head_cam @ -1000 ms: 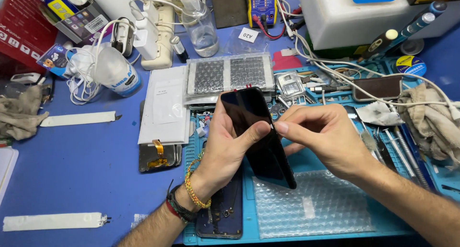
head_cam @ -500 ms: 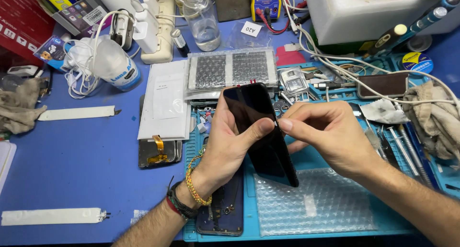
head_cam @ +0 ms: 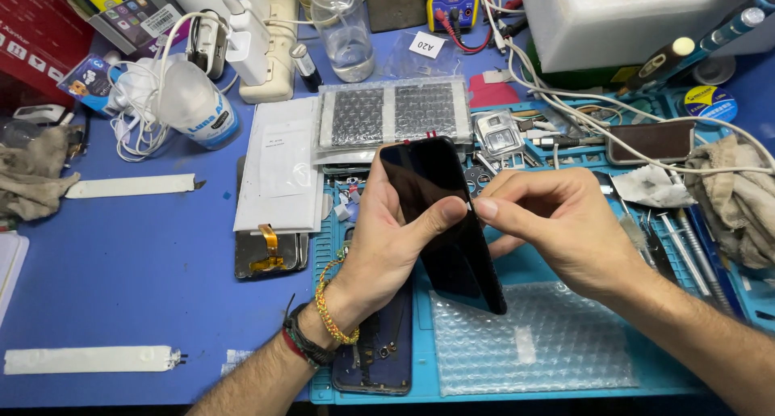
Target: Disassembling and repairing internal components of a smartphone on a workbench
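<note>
Fingers: left hand (head_cam: pixel 386 246) grips the black phone screen panel (head_cam: pixel 442 222) from its left edge, thumb (head_cam: pixel 436 219) pressed flat across the glass, other fingers hidden behind it. Right hand (head_cam: pixel 557 222) has thumb + forefinger pinched together at the panel's right edge, tips just beside the left thumb; can't tell if anything thin sits between them. Panel is held tilted above the teal work mat (head_cam: pixel 565 384), top end toward the far edge, bottom corner over the bubble wrap sheet (head_cam: pixel 533 347).

L to R across the blue tabletop (head_cam: pixel 121 287): grey rag (head_cam: pixel 32 174) at the left edge; two white tape strips, one (head_cam: pixel 129 186) mid-left, one (head_cam: pixel 89 359) nr the near edge. White bottle (head_cam: pixel 194 105) w/ tangled white cable toward the far-left corner, white power strip (head_cam: pixel 270 52) w/ chargers beside it. White flat packet (head_cam: pixel 282 165) left of the mat, a display part w/ orange flex cable (head_cam: pixel 270 250) just below it. Open phone body (head_cam: pixel 379 355) lies at the mat's near-left, partly under the left wrist, which wears braided bands (head_cam: pixel 323 327). Bubble-wrapped dark panels (head_cam: pixel 391 113) behind the hands, clear bottle (head_cam: pixel 347 32) + multimeter (head_cam: pixel 452 0) at the far edge. Right side: small metal parts (head_cam: pixel 496 133), brown phone (head_cam: pixel 650 141) w/ white cable over it, tweezers + picks (head_cam: pixel 674 246), beige cloth (head_cam: pixel 739 198) at the right edge, white box (head_cam: pixel 622 20) far-right.
</note>
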